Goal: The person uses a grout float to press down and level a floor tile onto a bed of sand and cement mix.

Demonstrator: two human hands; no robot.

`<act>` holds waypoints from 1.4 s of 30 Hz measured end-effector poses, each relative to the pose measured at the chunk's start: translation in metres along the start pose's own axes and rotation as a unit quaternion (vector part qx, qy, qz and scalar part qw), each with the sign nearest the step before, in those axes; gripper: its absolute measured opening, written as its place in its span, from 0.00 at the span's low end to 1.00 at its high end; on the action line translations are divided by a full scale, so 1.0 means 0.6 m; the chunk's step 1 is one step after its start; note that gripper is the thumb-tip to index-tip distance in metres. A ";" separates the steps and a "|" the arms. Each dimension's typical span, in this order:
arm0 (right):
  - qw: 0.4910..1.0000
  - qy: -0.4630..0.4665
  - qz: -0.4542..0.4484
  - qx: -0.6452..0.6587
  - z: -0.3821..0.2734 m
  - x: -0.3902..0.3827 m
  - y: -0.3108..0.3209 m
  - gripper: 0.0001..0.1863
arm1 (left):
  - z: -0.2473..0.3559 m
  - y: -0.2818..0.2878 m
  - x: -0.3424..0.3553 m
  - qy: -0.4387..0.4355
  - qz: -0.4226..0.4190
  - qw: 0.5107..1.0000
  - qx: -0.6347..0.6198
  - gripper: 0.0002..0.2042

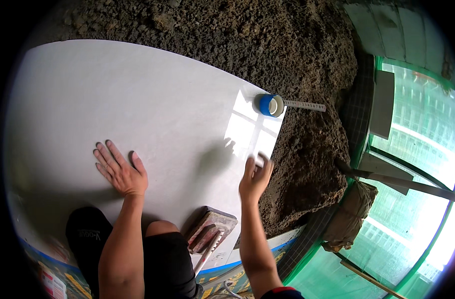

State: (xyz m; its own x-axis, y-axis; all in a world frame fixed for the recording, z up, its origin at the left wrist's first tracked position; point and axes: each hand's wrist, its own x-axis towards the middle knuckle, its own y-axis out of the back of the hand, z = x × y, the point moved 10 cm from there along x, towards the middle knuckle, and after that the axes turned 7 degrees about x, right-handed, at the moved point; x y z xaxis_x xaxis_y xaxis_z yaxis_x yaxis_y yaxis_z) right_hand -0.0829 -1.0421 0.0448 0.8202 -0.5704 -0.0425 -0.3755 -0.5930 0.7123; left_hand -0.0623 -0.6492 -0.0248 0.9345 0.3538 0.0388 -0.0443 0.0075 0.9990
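A large pale tile (138,94) lies before me, its far and right edges bordering rough dark mortar (307,164). My left hand (122,172) rests flat on the tile with fingers spread. Over the tile's right edge, my right hand (256,182) is raised, fingers slightly curled and apart, with nothing visible in it; the fingertips are blurred. A blue and white ring-shaped roll (272,105) sits at the tile's far right corner. Beside it a white marked strip (307,105) reaches out over the mortar. Between my arms lies a dirty rectangular block-like tool (212,229).
My knees (163,231) are on or near the tile's near side. A printed covering with blue tape (212,269) borders it. At right are green netting (411,134), a pole (411,184), a brown bag (351,214) and a grey panel (383,107).
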 end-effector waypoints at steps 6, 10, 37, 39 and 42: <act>0.971 -0.226 0.016 -0.079 0.127 -0.424 0.139 0.16 | 0.002 0.002 0.000 -0.004 0.011 1.000 0.004 0.35; 0.891 -0.440 -0.108 0.028 0.217 -0.731 0.098 0.18 | 0.003 -0.002 -0.004 -0.004 0.021 1.000 0.005 0.35; 0.950 -0.248 -0.189 0.015 0.116 -0.580 0.016 0.32 | -0.006 -0.011 -0.013 -0.100 0.088 0.990 0.053 0.31; 0.943 -0.266 -0.188 0.076 0.096 -0.611 0.006 0.34 | 0.005 0.000 -0.032 -0.258 0.143 0.955 0.029 0.30; 0.921 -0.317 -0.159 0.164 0.136 -0.722 0.016 0.36 | -0.019 0.028 -0.182 -0.364 0.130 0.922 0.026 0.30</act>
State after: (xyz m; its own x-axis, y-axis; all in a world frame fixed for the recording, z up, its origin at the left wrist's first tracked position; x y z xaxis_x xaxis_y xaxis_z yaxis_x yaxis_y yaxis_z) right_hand -0.4773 -0.8469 0.0130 0.5340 -0.4941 -0.6861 -0.3547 -0.8676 0.3487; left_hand -0.1690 -0.6772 -0.0126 0.8849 -0.3838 0.2638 -0.3014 -0.0402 0.9526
